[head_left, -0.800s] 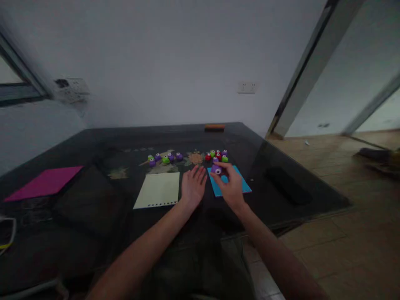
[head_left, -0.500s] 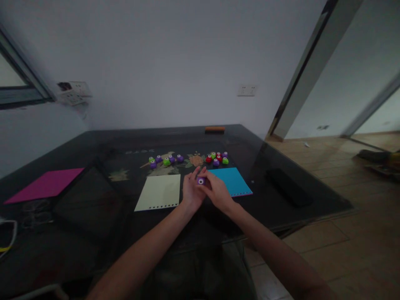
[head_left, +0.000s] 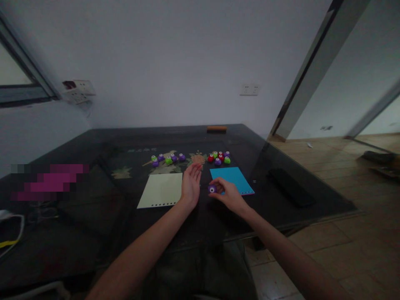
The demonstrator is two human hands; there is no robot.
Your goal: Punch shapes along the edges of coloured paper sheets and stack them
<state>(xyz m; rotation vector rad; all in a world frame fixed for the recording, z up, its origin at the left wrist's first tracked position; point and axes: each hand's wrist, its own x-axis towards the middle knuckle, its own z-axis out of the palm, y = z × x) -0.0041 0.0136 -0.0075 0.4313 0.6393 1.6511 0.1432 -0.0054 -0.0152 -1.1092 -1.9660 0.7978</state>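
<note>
My right hand (head_left: pixel 228 194) grips a small purple punch (head_left: pixel 212 189) low over the dark glass table (head_left: pixel 93 208), at the near left corner of a blue sheet (head_left: pixel 231 177). My left hand (head_left: pixel 191 185) is flat and open, fingers apart, between the blue sheet and a pale yellow sheet (head_left: pixel 161 190), and holds nothing. Beyond the sheets lie two clusters of small punches: green and purple ones (head_left: pixel 167 158) to the left, red, green and purple ones (head_left: pixel 219 157) to the right.
A pink sheet (head_left: pixel 50 180) lies at the table's far left. A black flat object (head_left: pixel 290 186) rests near the right edge, and an orange bar (head_left: pixel 216 129) sits at the far edge. Wooden floor and a doorway open to the right.
My right hand carried the purple punch from over the blue sheet toward my left hand, then drew back right and down to the table. My left hand stayed nearly still.
</note>
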